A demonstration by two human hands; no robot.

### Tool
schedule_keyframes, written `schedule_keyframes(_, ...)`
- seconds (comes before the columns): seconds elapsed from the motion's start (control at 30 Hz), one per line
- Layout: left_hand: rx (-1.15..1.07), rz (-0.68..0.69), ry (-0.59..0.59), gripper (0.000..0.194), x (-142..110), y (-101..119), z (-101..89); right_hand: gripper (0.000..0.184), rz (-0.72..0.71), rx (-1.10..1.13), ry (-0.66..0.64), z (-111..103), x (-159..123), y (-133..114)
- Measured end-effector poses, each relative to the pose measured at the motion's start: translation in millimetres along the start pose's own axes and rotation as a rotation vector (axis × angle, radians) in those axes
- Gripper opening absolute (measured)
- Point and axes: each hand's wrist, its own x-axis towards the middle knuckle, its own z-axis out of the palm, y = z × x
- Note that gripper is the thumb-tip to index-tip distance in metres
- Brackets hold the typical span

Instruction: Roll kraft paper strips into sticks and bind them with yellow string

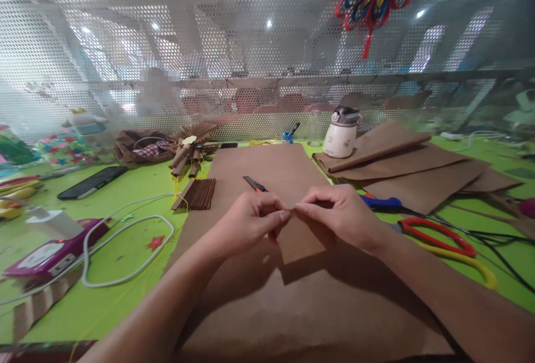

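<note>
Bare forearms [188, 290] reach in over a large brown paper [313, 318], which runs off the bottom of the view. The left hand [254, 221] and right hand [345, 215] almost meet at the middle, each pinching the top edge of a small brown sheet [303, 240] between thumb and fingers; its lower corner hangs toward the large brown paper. Just beyond the left hand lies a utility knife [256, 184], blade pointing away and leftward. To the left, a row of thin brown rolls [201, 194] sits by the paper's left edge, and green tabletop [137, 307] gives open room around a looped white cable [170, 229] and a red star [155, 242]. The right side is tighter: scissors [438, 237] with red and yellow handles and a blue handle [382, 202] lie close by the right forearm, with folded brown paper [422, 176] beyond. Marks on the pale flask [340, 137] are too small to read.
</note>
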Motion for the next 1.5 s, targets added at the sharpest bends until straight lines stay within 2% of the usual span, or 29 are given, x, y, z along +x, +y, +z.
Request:
schedule_keyframes(0.17,-0.015,-0.022,0.035,0.019,-1,-2,-5.6,0.028,0.1,0.066,-0.007,-7,3,11)
schedule_keyframes(0.4,-0.044,-0.042,0.005,0.021,0,-2,-10.1,0.04,0.133,0.161,-0.074,-7,6,15)
schedule_keyframes(0.57,-0.095,-0.046,-0.041,0.029,0,0,-4.7,0.04,0.121,0.153,-0.092,-2,4,7)
schedule_keyframes(0.73,-0.109,-0.07,0.0,0.031,1,-2,1.1,0.041,0.143,0.182,-0.117,-1,4,10)
schedule_keyframes(0.8,-0.139,-0.071,0.024,0.031,1,-3,0.2,0.041,0.182,0.231,-0.068,-2,8,17)
schedule_keyframes(0.87,-0.162,-0.069,0.059,0.031,1,-4,-1.6,0.04,0.225,0.303,0.052,-5,11,23)
schedule_keyframes(0.93,-0.175,-0.071,0.085,0.03,1,-4,-3.1,0.037,0.227,0.372,0.141,-6,13,26)
schedule_keyframes(0.97,-0.181,-0.075,0.088,0.029,1,-4,-3.4,0.035,0.205,0.395,0.143,-7,13,25)
schedule_keyframes(1.13,-0.208,-0.061,0.064,0.026,0,-4,-2.9,0.02,0.1,0.34,-0.065,-3,4,9)
schedule_keyframes(1.27,-0.197,-0.05,0.023,0.029,0,-4,-2.6,0.02,0.089,0.207,-0.028,-1,1,5)
schedule_keyframes(1.37,-0.165,-0.023,-0.005,0.029,0,-5,-2.6,0.025,0.117,0.187,-0.054,-3,1,8)
schedule_keyframes(1.5,-0.101,-0.023,0.035,0.031,0,-4,-1.0,0.027,0.152,0.181,-0.1,-5,2,10)
